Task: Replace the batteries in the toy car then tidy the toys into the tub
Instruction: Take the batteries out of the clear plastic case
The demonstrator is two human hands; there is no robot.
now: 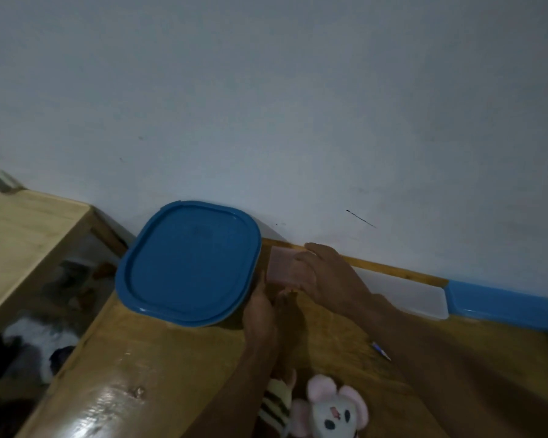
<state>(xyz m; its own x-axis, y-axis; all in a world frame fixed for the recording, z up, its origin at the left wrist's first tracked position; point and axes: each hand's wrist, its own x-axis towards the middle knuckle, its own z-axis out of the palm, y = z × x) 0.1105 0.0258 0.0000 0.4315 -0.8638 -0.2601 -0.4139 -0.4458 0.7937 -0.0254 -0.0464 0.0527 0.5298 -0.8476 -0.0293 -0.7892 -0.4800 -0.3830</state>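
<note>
The blue-lidded tub (187,263) sits closed on the surface (171,358) by the wall, its contents hidden. Just right of the tub, the right hand (326,273) grips a blurred pink block (282,267). The left hand (260,308) meets the block's lower edge, and I cannot tell its grip. Farther right lies a shallow whitish tray (408,295). A plush mouse (332,409) lies nearer the camera.

A plain, pale grey-blue wall (266,90) fills the upper half of the frame, with a short dark streak (360,218) right of centre. Below it a glossy wooden table (171,374) crosses the lower frame. A paler wooden surface (23,235) sits at the left edge. The light is dim.
</note>
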